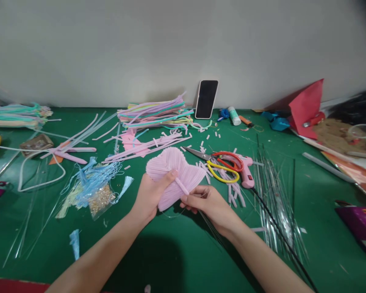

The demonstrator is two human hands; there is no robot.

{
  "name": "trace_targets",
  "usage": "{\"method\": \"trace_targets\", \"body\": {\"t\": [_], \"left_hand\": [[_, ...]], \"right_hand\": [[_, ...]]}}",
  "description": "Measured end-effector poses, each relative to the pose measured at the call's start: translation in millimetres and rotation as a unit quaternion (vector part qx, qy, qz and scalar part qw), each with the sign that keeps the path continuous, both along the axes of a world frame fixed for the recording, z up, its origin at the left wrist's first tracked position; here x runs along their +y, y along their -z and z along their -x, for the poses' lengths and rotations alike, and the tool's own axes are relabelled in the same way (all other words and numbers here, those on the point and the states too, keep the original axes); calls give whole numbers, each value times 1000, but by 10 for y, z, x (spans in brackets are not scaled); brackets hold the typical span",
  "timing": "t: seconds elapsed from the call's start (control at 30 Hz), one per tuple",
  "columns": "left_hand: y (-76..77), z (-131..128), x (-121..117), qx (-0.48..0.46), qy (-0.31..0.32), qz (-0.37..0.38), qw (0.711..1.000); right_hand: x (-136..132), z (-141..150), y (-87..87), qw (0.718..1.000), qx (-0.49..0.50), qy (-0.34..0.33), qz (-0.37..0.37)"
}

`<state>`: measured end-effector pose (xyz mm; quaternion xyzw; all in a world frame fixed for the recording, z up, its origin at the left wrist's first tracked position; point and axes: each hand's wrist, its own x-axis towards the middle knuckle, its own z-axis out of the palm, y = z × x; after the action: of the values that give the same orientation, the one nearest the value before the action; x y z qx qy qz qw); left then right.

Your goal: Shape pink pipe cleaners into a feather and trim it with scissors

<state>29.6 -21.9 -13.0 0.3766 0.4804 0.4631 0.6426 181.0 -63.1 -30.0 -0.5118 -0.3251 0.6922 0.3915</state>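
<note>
A fan-shaped piece of pale pink pipe cleaners (186, 175), with a raised rib down its middle, is held over the green table. Gripping it from the left is my left hand (151, 193), thumb pressed on its face and fingers behind. My right hand (205, 203) pinches at the lower end of the rib; its fingertips are partly hidden. Thin dark wires (212, 226) trail down from beneath that hand. Just beyond lie scissors (222, 165) with red and yellow handles, a pink glue gun (247, 173) and cut pink pipe-cleaner bits (235, 193).
Pipe-cleaner bundles (155, 114) and an upright phone (206, 99) stand along the wall. Blue tassels (99, 177) and a bag of gold beads (101, 201) lie left. Loose wires (277, 203) and a purple device (360, 228) are right. A black cord (280, 228) crosses the table.
</note>
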Motion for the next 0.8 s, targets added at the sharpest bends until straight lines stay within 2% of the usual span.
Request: {"method": "trace_targets", "body": {"t": [0.2, 0.33, 0.43, 0.8], "left_hand": [[-10, -5, -7, -13, 7, 1, 1000], [-11, 7, 13, -23, -20, -7, 999], [3, 10, 16, -27, -17, 3, 999], [18, -46, -20, -2, -1, -6, 1000]], "right_hand": [[12, -7, 1, 1000, 12, 1, -6], [3, -17, -3, 999, -12, -42, -24], [-3, -16, -4, 997, -37, -65, -29], [-1, 19, 13, 999, -13, -24, -41]]}}
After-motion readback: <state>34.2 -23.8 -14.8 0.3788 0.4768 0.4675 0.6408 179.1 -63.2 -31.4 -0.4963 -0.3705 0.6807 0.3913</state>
